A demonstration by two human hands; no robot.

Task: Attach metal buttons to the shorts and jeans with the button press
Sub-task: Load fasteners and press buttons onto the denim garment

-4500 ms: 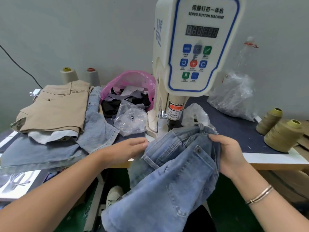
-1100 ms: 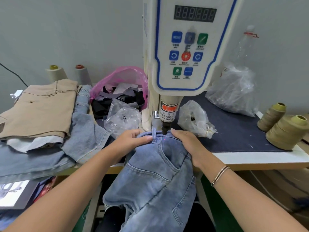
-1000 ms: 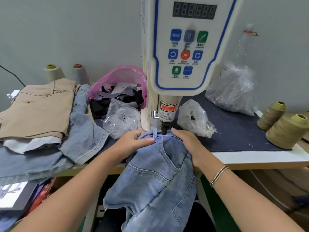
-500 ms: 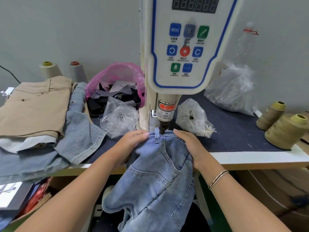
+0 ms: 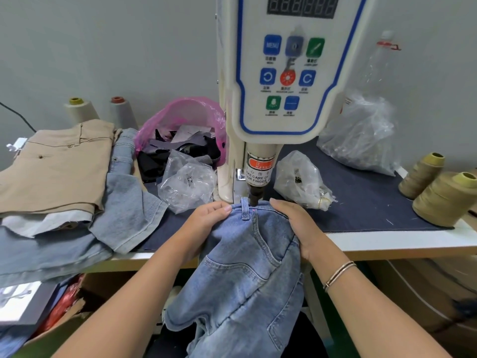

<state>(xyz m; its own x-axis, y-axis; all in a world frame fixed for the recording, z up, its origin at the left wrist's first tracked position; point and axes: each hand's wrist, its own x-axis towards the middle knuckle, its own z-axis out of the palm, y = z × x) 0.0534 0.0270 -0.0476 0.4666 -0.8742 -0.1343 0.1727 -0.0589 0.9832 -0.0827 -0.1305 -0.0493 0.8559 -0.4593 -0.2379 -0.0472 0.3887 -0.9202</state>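
Light blue denim jeans point(image 5: 247, 267), faded, with paler stitching curving round a pocket; waistband up at the press, one belt loop point(image 5: 244, 208) at the top edge, legs hanging off the table's front edge at 6 o'clock. Waistband tucked under the dark punch point(image 5: 255, 196) of the button press point(image 5: 281, 81), a small red dot of light on the cloth just beside the loop.

Left hand point(image 5: 206, 223) at 9 o'clock of the loop, fingers curled over the waistband and gripping it. Right hand point(image 5: 296, 226) at 3 o'clock, fingers bent over the fabric edge and holding it down; a thin bracelet point(image 5: 338, 275) on that wrist.

Counted: two hands, one press, four thread cones, two pale ones point(image 5: 80, 109) at 10 o'clock and two olive ones point(image 5: 444, 200) at 3 o'clock. Three clear plastic bags point(image 5: 188, 184), one pink bag point(image 5: 180, 120) of dark scraps. One pair of tan shorts point(image 5: 51, 166) atop a stack of denim point(image 5: 124, 202) at 9 o'clock.

White table point(image 5: 400, 244) topped with a dark blue cloth point(image 5: 361, 197); plain grey wall point(image 5: 103, 47) behind.
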